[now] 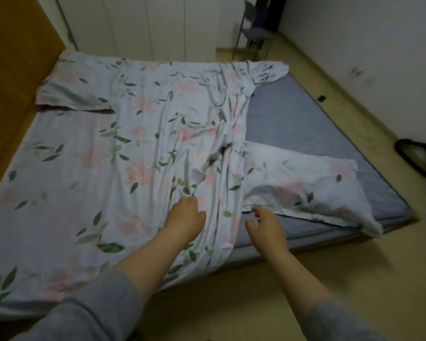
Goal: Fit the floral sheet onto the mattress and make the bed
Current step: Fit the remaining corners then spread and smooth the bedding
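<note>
Blue quilted mattress point(305, 119); left hand point(184, 217) pinches wrinkled floral sheet point(133, 114); right hand point(266, 227) spread, empty.

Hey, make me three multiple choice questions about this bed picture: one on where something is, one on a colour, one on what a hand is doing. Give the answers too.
1. Where is the mattress left bare by the floral sheet?
A. On the person's right side
B. On the person's left side
C. Nowhere

2. What colour is the mattress?
A. Red
B. Blue
C. Green

3. What state is the right hand in?
A. Clenched in a fist
B. Gripping the sheet
C. Open, holding nothing

Answers:
1 A: the sheet stops mid-bed and uncovered mattress shows to the right.
2 B: the uncovered surface is blue.
3 C: its fingers are spread over the mattress's near edge with nothing in them.
</note>
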Tool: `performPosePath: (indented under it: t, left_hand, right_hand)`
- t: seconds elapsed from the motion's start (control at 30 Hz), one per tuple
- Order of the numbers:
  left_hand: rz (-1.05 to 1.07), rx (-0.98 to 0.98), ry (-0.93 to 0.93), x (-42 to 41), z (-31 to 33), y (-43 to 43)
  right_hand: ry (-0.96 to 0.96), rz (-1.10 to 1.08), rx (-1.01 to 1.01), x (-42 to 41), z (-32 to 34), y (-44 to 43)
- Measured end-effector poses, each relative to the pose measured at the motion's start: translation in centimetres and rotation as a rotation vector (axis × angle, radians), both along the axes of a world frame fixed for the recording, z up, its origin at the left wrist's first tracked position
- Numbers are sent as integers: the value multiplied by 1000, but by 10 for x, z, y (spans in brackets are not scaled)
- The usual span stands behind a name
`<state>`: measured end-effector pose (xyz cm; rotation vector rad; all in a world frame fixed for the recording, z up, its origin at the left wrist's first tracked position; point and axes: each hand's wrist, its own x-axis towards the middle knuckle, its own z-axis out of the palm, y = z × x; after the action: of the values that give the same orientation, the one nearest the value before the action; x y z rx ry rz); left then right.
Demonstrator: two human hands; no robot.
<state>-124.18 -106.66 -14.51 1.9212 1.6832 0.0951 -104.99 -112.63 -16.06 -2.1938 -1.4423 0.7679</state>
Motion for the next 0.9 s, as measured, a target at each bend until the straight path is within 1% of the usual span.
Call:
performPosePath:
  t: [0.07,0.27,0.57,0.7,0.83,0.9]
  left_hand:
    - [-59,-2,2,39,2,6]
    - [-172,-33,15,127,-5,34]
    - [-296,-73,-76,254,-22,96]
    - [-310,-73,-105,299,-18,106]
    - [-298,-96,-71,348,-22,121]
    - [-270,-106,-56,378,-28,126]
  right_hand:
    - [3,-65,-23,38,3,-4]
    - [-15,-162,-103,117,-5,3]
    - [-54,-285,-136,233,-4,42]
    - [-47,-306,-150,278,-4,52]
    - [-1,-302,-129,329,-7,68]
    - [6,-258,-137,364,-11,77]
